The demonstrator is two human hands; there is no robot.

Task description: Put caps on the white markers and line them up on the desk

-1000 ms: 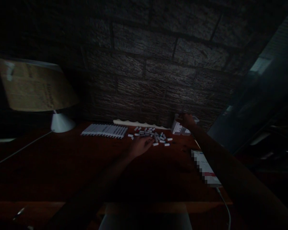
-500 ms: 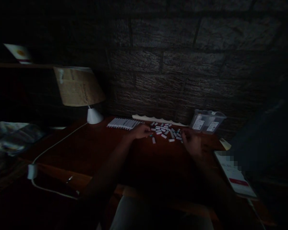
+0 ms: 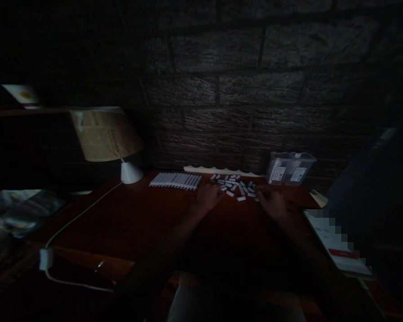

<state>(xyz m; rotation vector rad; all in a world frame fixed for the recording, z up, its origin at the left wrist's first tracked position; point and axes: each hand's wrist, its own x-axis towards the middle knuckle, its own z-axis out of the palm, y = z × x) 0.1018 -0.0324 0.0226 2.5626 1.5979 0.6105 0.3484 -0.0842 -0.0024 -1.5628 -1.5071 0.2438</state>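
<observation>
Right hand (image 3: 273, 203) has left the clear box (image 3: 290, 169) at the desk's (image 3: 121, 223) back right corner; both hands now flank the small white pieces (image 3: 241, 198) near the back edge. Left hand (image 3: 208, 197) has moved in closer, beside the marker row (image 3: 176, 180). Fingers curled; can't tell if either pinches a piece.

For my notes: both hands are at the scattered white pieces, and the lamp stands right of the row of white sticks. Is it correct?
Wrong side: in the head view, the lamp stands left of the row of white sticks. The rest fits.
</observation>
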